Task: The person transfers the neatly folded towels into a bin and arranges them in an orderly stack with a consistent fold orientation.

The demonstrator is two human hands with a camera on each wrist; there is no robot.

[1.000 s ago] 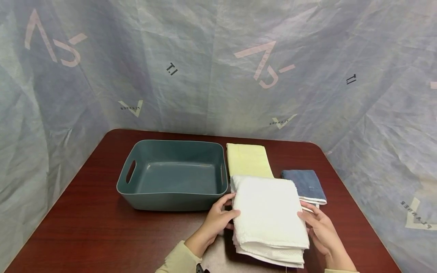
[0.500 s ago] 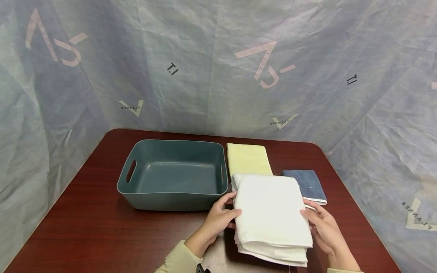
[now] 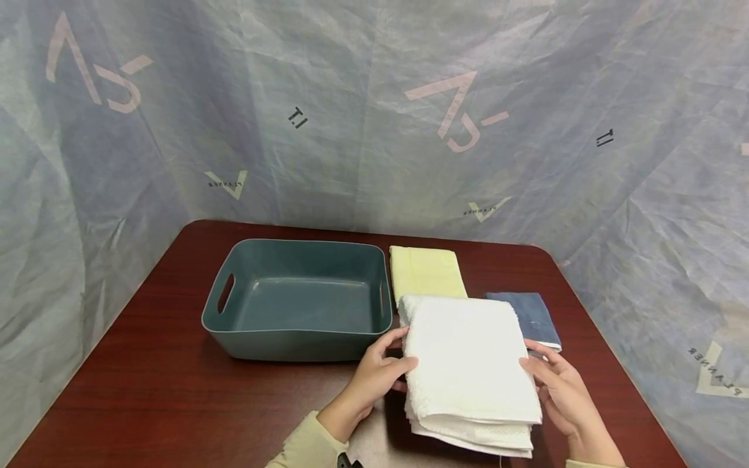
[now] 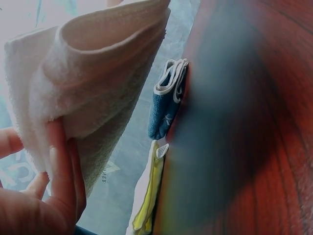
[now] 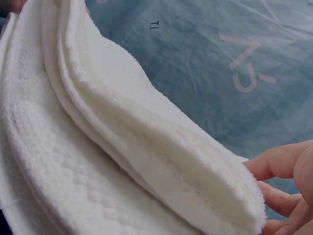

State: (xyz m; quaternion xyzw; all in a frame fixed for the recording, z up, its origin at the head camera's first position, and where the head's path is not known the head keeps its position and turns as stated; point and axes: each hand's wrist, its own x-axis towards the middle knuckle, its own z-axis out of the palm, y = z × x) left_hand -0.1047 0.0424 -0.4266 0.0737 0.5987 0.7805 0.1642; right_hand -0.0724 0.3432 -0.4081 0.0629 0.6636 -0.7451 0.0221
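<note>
A folded white towel [image 3: 468, 364] is held off the table between both hands, its layers showing along the near edge. My left hand [image 3: 377, 370] grips its left side, thumb on top and fingers beneath. On the opposite side my right hand [image 3: 558, 383] pinches the edge, thumb above. In the left wrist view the fingers [image 4: 62, 161] press into the fold of the towel [image 4: 93, 83]. The right wrist view shows the stacked layers of the towel [image 5: 146, 147] with the fingertips [image 5: 264, 164] at its edge. Part of each hand is hidden by the cloth.
A grey-green bin [image 3: 295, 346] with cut-out handles stands left of the towel. Behind the towel lies a folded yellow towel [image 3: 427, 273], partly covered in the head view. A folded blue towel [image 3: 526, 315] lies at the right. The dark red table [image 3: 146, 390] meets hanging sheets behind.
The white towel has shifted slightly to the right and a little away from me. My right hand has moved right with it; the left hand has moved only a little.
</note>
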